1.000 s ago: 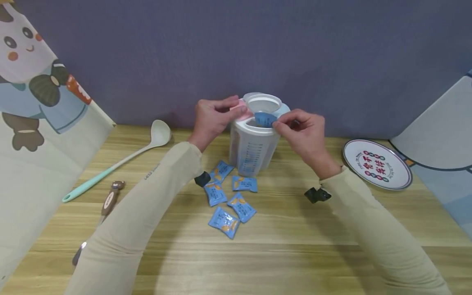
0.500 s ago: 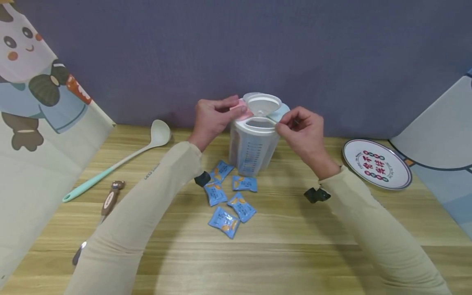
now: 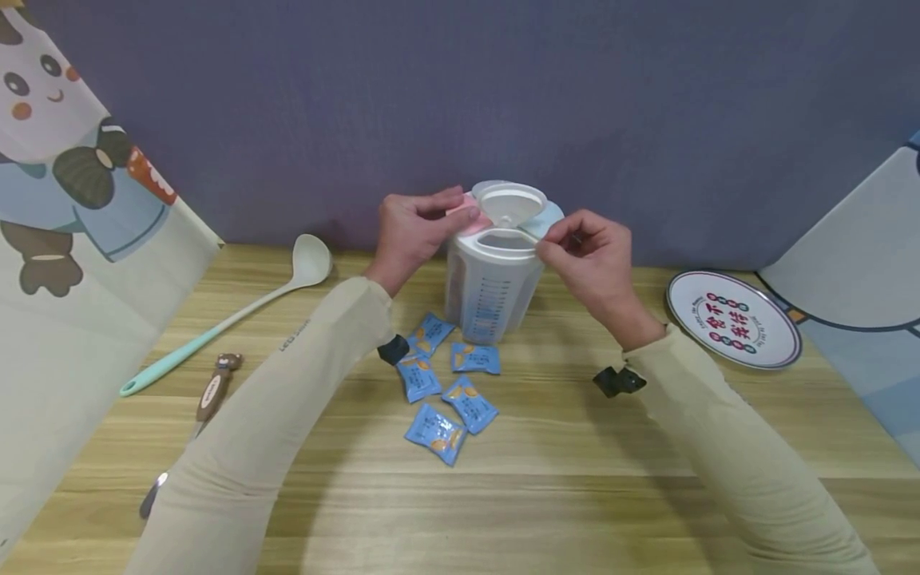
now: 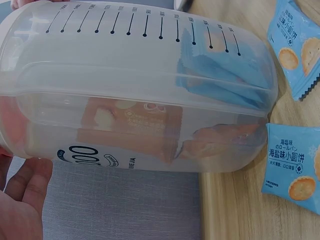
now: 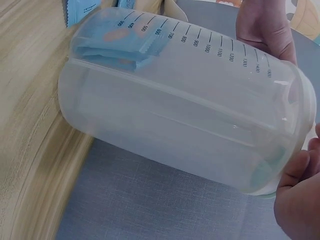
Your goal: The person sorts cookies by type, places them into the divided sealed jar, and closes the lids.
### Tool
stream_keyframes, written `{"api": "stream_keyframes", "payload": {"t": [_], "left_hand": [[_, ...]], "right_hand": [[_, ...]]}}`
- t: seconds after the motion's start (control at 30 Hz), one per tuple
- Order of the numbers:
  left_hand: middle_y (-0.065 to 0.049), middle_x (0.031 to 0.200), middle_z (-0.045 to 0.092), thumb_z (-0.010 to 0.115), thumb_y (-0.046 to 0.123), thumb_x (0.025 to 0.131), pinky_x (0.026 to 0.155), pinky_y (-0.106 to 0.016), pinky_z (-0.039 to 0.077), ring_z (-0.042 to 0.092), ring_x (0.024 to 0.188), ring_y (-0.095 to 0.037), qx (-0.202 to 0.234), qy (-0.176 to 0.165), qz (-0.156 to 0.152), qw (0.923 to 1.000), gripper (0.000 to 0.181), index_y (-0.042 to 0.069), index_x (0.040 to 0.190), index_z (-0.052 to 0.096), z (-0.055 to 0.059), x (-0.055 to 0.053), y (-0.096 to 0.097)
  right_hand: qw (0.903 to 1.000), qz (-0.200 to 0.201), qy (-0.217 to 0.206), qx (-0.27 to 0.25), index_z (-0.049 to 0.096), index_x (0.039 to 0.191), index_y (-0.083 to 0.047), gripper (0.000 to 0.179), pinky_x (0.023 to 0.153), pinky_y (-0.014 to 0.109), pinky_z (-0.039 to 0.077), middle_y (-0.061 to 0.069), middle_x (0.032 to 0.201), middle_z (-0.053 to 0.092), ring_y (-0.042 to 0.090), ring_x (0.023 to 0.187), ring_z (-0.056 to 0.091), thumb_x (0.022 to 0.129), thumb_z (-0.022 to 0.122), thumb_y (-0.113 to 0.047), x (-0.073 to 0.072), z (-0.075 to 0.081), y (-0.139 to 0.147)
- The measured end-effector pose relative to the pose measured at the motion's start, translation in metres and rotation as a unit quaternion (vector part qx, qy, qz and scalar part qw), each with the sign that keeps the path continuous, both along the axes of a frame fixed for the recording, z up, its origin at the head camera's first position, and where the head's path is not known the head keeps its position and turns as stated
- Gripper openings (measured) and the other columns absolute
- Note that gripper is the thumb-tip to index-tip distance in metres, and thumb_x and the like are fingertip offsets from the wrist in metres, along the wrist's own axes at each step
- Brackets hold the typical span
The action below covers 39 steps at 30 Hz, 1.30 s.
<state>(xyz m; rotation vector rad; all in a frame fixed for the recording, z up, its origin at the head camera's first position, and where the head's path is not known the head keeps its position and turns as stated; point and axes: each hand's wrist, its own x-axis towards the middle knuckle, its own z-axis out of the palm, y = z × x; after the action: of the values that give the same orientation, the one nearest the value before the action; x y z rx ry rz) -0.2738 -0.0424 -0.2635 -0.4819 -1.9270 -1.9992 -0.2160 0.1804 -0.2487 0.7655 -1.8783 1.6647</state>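
A clear plastic storage canister with a measuring scale and sectioned lid stands upright by the back wall. Its front flap is raised. Blue biscuit packets lie inside the front section; orange-brown packets show in the left section. My left hand holds the lid's pink side, thumb and fingers on its edge. At the right front of the rim, my right hand has curled fingers and pinches the lid's edge, with no packet visible in it. In front of the canister lie several blue biscuit packets.
A white ladle with a mint handle lies at the left. Near my left sleeve is a brown bear-handled utensil, partly covered by the arm. A white oval plate sits at the right. A grey-blue wall rises behind.
The blue packet that my right hand held over the opening has dropped from its fingers into the canister. Both hands have stayed at the lid.
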Motion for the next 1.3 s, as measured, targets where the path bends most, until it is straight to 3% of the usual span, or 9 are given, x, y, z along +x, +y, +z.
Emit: {"api": "stream_keyframes", "payload": {"t": [0.27,0.4,0.57,0.8,1.03,1.3], "left_hand": [[-0.006,0.1,0.071,0.087,0.021,0.069,0.079,-0.026,0.053,0.067,0.093,-0.013,-0.004,0.006,0.003,1.0,0.033,0.001,0.092,0.075,-0.003,-0.001,0.0],[-0.006,0.099,0.071,0.087,0.02,0.068,0.079,-0.026,0.053,0.067,0.093,-0.013,0.0,0.002,0.004,1.0,0.033,0.001,0.092,0.075,-0.003,0.0,0.0],[-0.006,0.099,0.071,0.087,0.02,0.069,0.08,-0.025,0.053,0.066,0.095,-0.013,0.006,-0.007,0.001,1.0,0.032,0.0,0.092,0.074,-0.002,0.001,0.0],[-0.006,0.1,0.071,0.087,0.021,0.068,0.081,-0.025,0.052,0.066,0.096,-0.012,0.006,-0.013,-0.001,0.9999,0.033,0.001,0.092,0.075,-0.001,0.0,0.001],[-0.008,0.099,0.071,0.088,0.019,0.068,0.081,-0.026,0.052,0.066,0.095,-0.013,0.012,0.003,0.003,0.9999,0.033,0.0,0.091,0.074,-0.001,-0.002,0.0],[-0.007,0.098,0.071,0.087,0.02,0.069,0.08,-0.026,0.053,0.067,0.094,-0.013,0.009,0.003,0.004,1.0,0.033,0.0,0.091,0.074,-0.003,-0.003,0.001]], "right_hand": [[0.9994,0.025,-0.019,-0.014,0.059,0.076,0.015,0.007,0.055,0.018,0.045,0.008,0.074,0.064,0.014,0.065,0.056,0.074,0.064,0.019,0.004,-0.009,0.006],[0.9973,0.061,-0.006,-0.041,0.059,0.075,0.014,0.01,0.061,0.02,0.05,0.01,0.078,0.065,0.017,0.072,0.06,0.072,0.063,0.023,0.007,-0.016,0.01],[0.9973,0.064,-0.003,-0.037,0.063,0.074,0.009,0.015,0.059,0.019,0.048,0.009,0.077,0.065,0.016,0.071,0.06,0.071,0.062,0.024,0.008,-0.022,0.014],[0.9974,0.049,-0.048,0.02,0.062,0.073,0.007,0.018,0.056,0.019,0.049,0.009,0.073,0.064,0.013,0.066,0.058,0.071,0.062,0.025,0.016,-0.042,0.018],[0.9887,0.077,-0.069,0.109,0.059,0.074,0.01,0.015,0.056,0.019,0.047,0.011,0.07,0.061,0.01,0.063,0.054,0.07,0.059,0.024,0.034,-0.051,0.006],[0.9786,0.067,-0.114,0.157,0.062,0.073,0.005,0.016,0.053,0.02,0.047,0.007,0.067,0.06,0.01,0.061,0.053,0.072,0.067,0.02,0.029,-0.078,0.008]]}}
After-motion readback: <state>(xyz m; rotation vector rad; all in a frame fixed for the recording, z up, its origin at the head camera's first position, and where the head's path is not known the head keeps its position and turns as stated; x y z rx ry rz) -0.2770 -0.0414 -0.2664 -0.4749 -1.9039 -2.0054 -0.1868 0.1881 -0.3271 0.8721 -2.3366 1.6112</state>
